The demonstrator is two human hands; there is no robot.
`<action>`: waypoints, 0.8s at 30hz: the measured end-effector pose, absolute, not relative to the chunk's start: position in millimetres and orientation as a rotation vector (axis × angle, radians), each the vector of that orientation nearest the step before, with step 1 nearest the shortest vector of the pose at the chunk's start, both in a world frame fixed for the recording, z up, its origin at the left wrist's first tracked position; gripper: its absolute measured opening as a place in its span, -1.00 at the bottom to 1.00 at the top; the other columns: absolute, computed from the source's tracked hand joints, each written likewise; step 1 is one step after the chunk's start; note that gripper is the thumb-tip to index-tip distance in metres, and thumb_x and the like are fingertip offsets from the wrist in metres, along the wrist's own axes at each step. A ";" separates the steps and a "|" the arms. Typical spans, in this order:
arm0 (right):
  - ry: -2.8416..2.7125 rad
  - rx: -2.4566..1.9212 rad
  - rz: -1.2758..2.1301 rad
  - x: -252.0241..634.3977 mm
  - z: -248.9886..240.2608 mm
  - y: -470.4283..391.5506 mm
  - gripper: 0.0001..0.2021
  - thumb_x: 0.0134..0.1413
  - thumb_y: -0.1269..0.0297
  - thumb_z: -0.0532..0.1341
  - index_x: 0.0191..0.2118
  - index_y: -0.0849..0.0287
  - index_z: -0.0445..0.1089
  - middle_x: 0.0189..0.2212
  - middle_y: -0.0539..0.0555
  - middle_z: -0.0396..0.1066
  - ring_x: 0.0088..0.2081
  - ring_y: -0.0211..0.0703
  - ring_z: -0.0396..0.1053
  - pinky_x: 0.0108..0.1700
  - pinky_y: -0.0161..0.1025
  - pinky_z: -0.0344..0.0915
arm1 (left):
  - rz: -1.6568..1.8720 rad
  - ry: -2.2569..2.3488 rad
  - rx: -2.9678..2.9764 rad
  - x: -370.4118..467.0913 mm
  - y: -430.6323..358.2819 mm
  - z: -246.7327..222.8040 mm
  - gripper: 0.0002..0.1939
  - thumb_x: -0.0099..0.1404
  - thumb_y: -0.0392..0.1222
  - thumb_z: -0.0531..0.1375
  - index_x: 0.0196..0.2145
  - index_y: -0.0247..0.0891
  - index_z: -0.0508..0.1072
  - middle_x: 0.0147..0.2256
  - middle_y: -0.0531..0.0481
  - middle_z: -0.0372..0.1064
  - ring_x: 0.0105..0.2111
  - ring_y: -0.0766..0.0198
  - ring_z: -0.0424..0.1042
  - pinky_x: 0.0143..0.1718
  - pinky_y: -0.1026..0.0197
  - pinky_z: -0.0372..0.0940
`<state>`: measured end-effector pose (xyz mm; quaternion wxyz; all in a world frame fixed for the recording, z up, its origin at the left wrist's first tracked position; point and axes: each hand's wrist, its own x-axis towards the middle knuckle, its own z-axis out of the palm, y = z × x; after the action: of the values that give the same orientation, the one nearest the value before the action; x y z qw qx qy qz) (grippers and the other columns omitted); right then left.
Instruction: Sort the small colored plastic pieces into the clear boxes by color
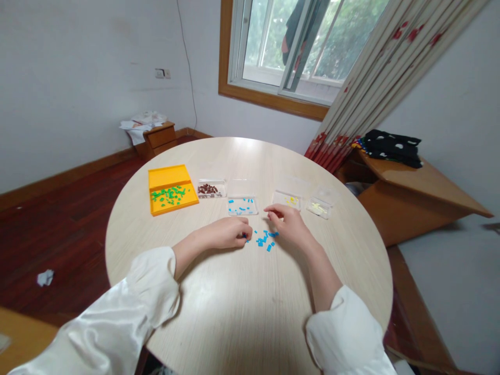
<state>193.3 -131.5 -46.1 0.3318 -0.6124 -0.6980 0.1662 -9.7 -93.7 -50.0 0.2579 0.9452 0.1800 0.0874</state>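
My left hand (pixel 234 232) is low over the table with its fingers curled and closed on a small blue building brick (pixel 245 236), mostly covered by the fingertips. Right beside it lies a loose scatter of blue bricks (pixel 265 238) on the tabletop. On the far side of that scatter, my right hand (pixel 289 223) hovers with thumb and forefinger apart; nothing shows between them. A clear plastic box (pixel 242 212) with several blue bricks stands just beyond both hands. Partly behind my right hand is another clear box (pixel 278 198) holding yellow bricks.
On the round table (pixel 242 312), a yellow case (pixel 167 177) with green bricks lies open at left. Near it stands a clear box (pixel 212 197) of brown bricks. A box of pale yellow pieces (pixel 319 209) is at right. Beyond the table, a brown cabinet (pixel 414 208) leans by the curtain.
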 end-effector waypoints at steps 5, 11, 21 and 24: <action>-1.984 -1.675 0.602 201.3 -36.0 -140.3 -0.83 0.01 0.44 0.14 -0.30 0.25 0.48 -0.43 0.08 0.47 -0.42 -0.25 0.35 -0.32 -0.29 0.26 | 0.225 0.511 2.560 -9.1 -93.8 -48.9 -0.78 0.12 -0.40 0.08 -0.31 -0.31 0.49 -0.32 -0.08 0.37 -0.32 0.27 0.36 -0.23 0.26 0.23; -2.150 -1.657 0.732 211.0 -33.7 -146.7 -0.54 -0.25 0.38 0.39 -0.10 0.22 0.42 -0.26 0.11 0.42 -0.26 -0.19 0.35 -0.21 -0.25 0.30 | 0.231 0.444 2.573 -5.7 -95.9 -53.0 -0.78 0.14 -0.41 0.08 -0.31 -0.29 0.49 -0.29 -0.06 0.36 -0.32 0.30 0.36 -0.23 0.28 0.23; -2.347 -1.777 0.786 190.5 -31.6 -149.6 -0.66 -0.17 0.52 0.31 -0.16 0.22 0.45 -0.27 0.10 0.38 -0.26 -0.20 0.33 -0.18 -0.29 0.25 | 0.359 0.542 2.548 -9.5 -88.1 -50.6 -0.83 0.19 -0.37 0.07 -0.33 -0.30 0.45 -0.30 -0.05 0.32 -0.31 0.30 0.32 -0.23 0.26 0.22; -2.295 -1.790 0.800 186.5 -31.1 -149.8 -0.78 -0.11 0.58 0.23 -0.29 0.25 0.47 -0.38 0.07 0.40 -0.35 -0.25 0.32 -0.26 -0.34 0.23 | 0.486 0.609 2.535 -13.7 -81.7 -47.6 -0.85 0.22 -0.34 0.06 -0.34 -0.30 0.44 -0.32 -0.05 0.31 -0.30 0.29 0.31 -0.23 0.24 0.21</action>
<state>186.5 -149.8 -31.1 0.0617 -0.5919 -0.7589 0.2645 -13.7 -81.7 -47.6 0.2423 0.9274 0.2227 0.1778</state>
